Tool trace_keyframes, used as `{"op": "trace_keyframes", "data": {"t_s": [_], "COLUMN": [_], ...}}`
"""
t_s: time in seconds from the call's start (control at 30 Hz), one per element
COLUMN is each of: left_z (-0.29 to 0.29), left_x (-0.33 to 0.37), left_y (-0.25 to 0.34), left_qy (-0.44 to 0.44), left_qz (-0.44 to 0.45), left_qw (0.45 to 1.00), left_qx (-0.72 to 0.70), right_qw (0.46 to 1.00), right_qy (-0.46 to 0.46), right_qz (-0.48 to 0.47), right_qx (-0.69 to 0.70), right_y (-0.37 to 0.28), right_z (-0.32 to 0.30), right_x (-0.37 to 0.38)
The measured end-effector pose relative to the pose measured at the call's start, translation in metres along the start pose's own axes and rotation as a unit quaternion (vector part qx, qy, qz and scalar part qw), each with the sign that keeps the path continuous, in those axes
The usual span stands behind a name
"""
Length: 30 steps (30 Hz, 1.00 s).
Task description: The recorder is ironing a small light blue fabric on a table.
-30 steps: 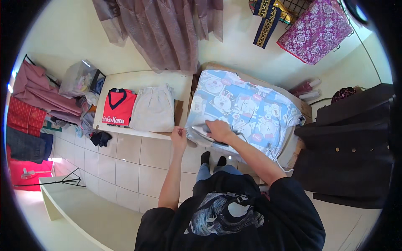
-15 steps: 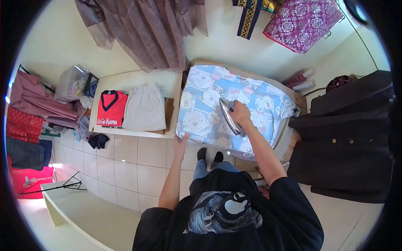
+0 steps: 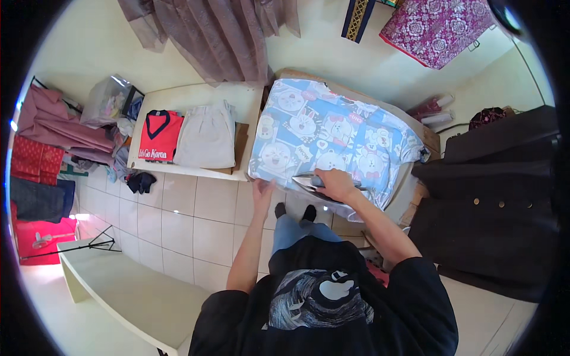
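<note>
A light blue cloth with cartoon animals (image 3: 320,133) lies spread over a low padded ironing surface in front of me. My right hand (image 3: 338,185) is closed round the handle of a silvery clothes iron (image 3: 306,181), which lies along the cloth's near edge with its tip to the left. At the cloth's near left corner is my left hand (image 3: 263,191), its fingertips pinching the edge. The fingers are partly covered by the fabric there.
On a white table (image 3: 196,95) to the left lie a folded red shirt (image 3: 160,136) and folded beige trousers (image 3: 206,137). A dark buttoned coat (image 3: 484,204) hangs at the right. Clothes pile up at the far left; a pale bench (image 3: 136,291) stands at lower left.
The iron has moved from mid-cloth toward me to the near edge and turned, its tip now pointing left. My left hand stays at the near left corner.
</note>
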State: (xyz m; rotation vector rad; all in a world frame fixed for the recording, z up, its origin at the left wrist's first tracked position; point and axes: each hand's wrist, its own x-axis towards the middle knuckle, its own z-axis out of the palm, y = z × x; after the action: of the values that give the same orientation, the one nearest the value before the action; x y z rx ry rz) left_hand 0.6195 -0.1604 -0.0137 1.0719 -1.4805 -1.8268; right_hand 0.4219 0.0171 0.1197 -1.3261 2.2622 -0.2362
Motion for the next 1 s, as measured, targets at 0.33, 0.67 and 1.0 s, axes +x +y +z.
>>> {"op": "trace_keyframes", "data": {"t_s": [0.33,0.67,1.0], "left_z": [-0.033,0.071,0.09], "left_x": [0.019,0.022,0.038], "left_y": [0.001,0.083,0.064], "left_qy": [-0.109,-0.262,-0.384], "left_qz": [-0.048,0.375,0.29], "left_qw": [0.993,0.78,0.661], "left_qx": [0.018,0.426,0.576], "right_qw": [0.985,0.919,0.787], "right_qy": [0.058,0.21,0.325], "right_qz": [0.155,0.312,0.49], "right_qx": [0.041,0.116,0.187], "right_y": [0.046,0.041,0.07], "right_z": [-0.003,0.022,-0.001], "right_x": [-0.075,-0.075,-0.053]}}
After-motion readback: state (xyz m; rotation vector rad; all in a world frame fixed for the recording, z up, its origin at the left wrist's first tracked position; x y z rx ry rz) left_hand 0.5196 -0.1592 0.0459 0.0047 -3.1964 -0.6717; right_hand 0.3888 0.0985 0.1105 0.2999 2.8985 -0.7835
